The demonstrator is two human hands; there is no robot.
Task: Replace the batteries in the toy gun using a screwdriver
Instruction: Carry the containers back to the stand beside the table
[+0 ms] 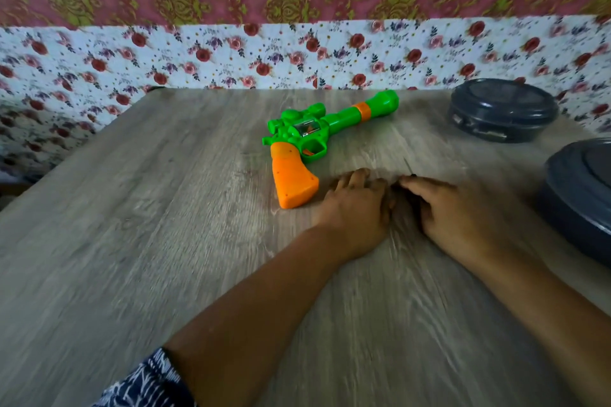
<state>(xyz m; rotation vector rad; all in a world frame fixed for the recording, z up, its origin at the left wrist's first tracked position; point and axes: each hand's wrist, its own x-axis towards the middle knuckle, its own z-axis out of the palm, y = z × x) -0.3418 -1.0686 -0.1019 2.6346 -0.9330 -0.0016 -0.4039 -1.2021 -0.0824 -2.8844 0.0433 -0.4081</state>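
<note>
While the frame is smeared with motion blur, I log one toy gun (310, 139) lying flat on the wood-grain table (132, 225), long axis diagonal: green muzzle toward the far right, orange grip toward me and slightly left. Left hand (355, 208) rests palm-down just right of the grip, fingers loosely extended, holding nothing. Right hand (453, 208) lies beside it; a thin dark tip, possibly the screwdriver (409, 168), shows at its fingertips, but I cannot tell the grasp. Two dark round containers (502, 109) sit far right.
</note>
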